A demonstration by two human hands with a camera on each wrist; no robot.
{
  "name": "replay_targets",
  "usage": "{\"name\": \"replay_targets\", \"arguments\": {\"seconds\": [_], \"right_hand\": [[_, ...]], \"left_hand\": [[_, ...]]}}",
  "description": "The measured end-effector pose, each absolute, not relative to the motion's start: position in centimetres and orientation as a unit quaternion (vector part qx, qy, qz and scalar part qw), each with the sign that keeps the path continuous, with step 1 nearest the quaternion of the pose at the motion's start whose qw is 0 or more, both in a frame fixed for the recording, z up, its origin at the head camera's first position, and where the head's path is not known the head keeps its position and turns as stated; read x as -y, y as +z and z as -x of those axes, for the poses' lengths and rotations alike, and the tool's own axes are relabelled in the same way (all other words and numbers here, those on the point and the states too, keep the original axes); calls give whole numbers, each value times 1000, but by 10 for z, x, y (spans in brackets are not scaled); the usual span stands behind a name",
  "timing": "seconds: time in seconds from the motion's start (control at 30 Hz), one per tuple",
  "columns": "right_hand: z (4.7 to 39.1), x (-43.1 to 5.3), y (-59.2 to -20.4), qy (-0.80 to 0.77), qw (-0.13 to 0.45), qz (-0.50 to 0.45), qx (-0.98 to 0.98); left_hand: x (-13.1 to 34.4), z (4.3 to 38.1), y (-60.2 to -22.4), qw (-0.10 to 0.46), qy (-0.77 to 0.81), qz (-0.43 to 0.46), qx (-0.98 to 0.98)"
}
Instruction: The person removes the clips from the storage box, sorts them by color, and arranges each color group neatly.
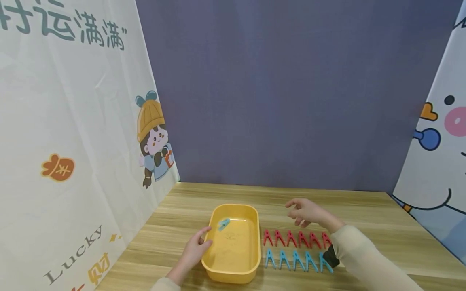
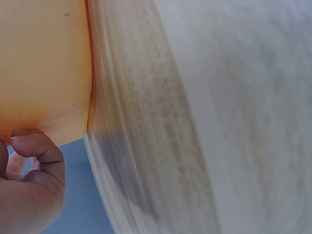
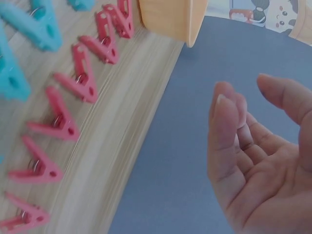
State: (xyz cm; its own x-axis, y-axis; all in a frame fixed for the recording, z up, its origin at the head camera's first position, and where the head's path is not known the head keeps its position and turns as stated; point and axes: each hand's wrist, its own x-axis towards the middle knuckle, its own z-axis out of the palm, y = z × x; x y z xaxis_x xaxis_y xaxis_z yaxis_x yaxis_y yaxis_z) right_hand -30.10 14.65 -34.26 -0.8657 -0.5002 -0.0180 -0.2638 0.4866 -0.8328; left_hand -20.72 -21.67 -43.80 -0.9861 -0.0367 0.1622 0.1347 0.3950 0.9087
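Observation:
My left hand holds the left rim of a yellow plastic bin, its curled fingers against the wall in the left wrist view. Inside the bin, near the far left corner, lies one blue clothespin. My right hand hovers beyond the rows of clothespins, with nothing in it; in the right wrist view, thumb and fingers stand apart. Right of the bin runs a row of several red clothespins. Nearer to me is a row of several blue clothespins.
A wood-grain table carries everything. Behind it hangs a dark blue-grey cloth, with printed white curtains at the left and right. A black band on the right wrist partly covers the rows' right end.

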Motion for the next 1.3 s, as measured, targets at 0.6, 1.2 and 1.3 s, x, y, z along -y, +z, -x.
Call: {"name": "replay_targets", "arguments": {"seconds": [0.6,1.2,1.3], "right_hand": [[307,-108,-339,-454,132,238,-849],[317,-78,-337,-502,163,227,-819],[319,-73,-339,-504,161,224,-819]], "left_hand": [[216,209,-441,89,-543,29,834],[215,210,-441,98,-537,33,837],[215,210,-441,96,-539,31,836]]}}
